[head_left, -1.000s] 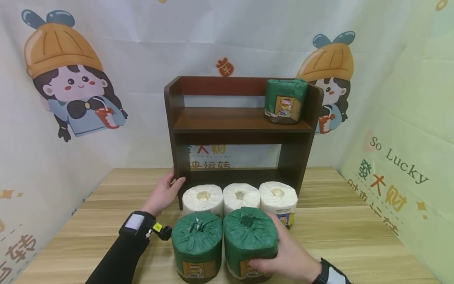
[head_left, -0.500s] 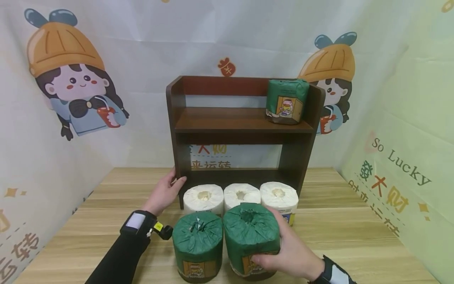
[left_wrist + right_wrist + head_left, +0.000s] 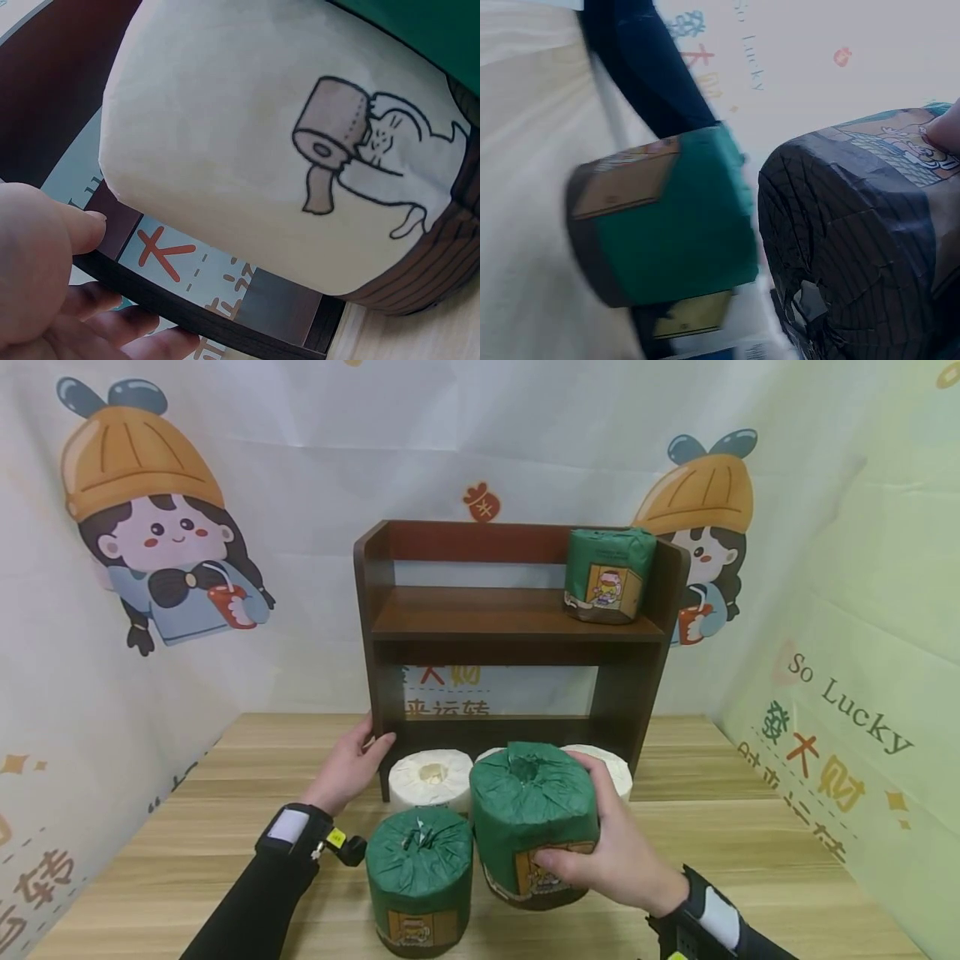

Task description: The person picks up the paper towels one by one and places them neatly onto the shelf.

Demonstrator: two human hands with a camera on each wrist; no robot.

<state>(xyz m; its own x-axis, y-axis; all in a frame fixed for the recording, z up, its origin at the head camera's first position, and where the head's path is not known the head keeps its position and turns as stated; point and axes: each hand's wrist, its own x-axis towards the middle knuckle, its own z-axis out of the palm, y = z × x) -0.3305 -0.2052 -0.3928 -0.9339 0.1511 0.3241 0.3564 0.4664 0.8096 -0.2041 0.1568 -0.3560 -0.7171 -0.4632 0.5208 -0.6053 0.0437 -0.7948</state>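
My right hand (image 3: 626,856) grips a toilet roll in green paper (image 3: 532,802), thumb on its front label. In the right wrist view the dark brown underside of this held roll (image 3: 840,232) is exposed, above the table. My left hand (image 3: 347,770) holds the front edge of the left side panel of a dark brown two-tier shelf (image 3: 480,610); in the left wrist view the thumb and fingers lie on either side of that panel. A second green toilet roll (image 3: 418,881) stands on the table just left of the held one.
White-wrapped toilet rolls stand in a row before the shelf: a left one (image 3: 429,781) and a right one (image 3: 617,770), with a middle one mostly hidden behind the held roll. One more green roll (image 3: 607,572) sits at the right end of the upper tier. A printed cloth (image 3: 300,510) backs the table.
My right hand has lifted the green toilet roll up and forward from beside the other green one; it now covers much of the middle and right white rolls. The left hand stays put.
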